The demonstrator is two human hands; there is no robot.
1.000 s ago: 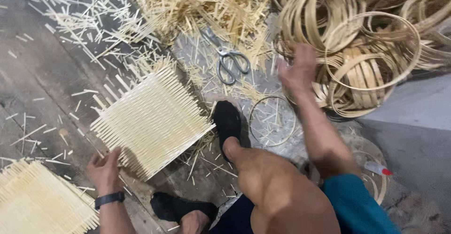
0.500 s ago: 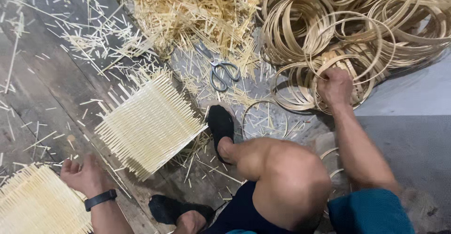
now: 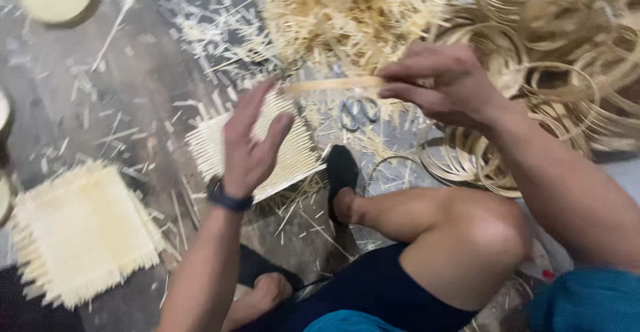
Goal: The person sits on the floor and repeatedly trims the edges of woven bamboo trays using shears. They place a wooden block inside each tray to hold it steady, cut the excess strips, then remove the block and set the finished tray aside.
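Since half a second ago both hands have come up off the floor and met in front of the chest: the right hand [image 3: 443, 82] has left the pile of hoops [image 3: 567, 72] and now carries a bamboo strip [image 3: 333, 85], while the left hand [image 3: 253, 139] has risen from beside the stacked mats [image 3: 80, 239] to meet it

The right grip is closed, thumb and fingers pinching one end of the strip so it lies level and pokes toward the left hand. The left grip is open, fingers spread, just short of the strip's free end, likely so as to catch it

Taking the woven mat [image 3: 293, 152] as landmark: the strip hovers just above its far edge, the left hand covers its middle, the scissors [image 3: 360, 112] lie on the floor just right of it, the loose shavings [image 3: 347, 12] are heaped beyond it, and a dark slipper [image 3: 341, 172] rests at its near right corner, possibly pinning it
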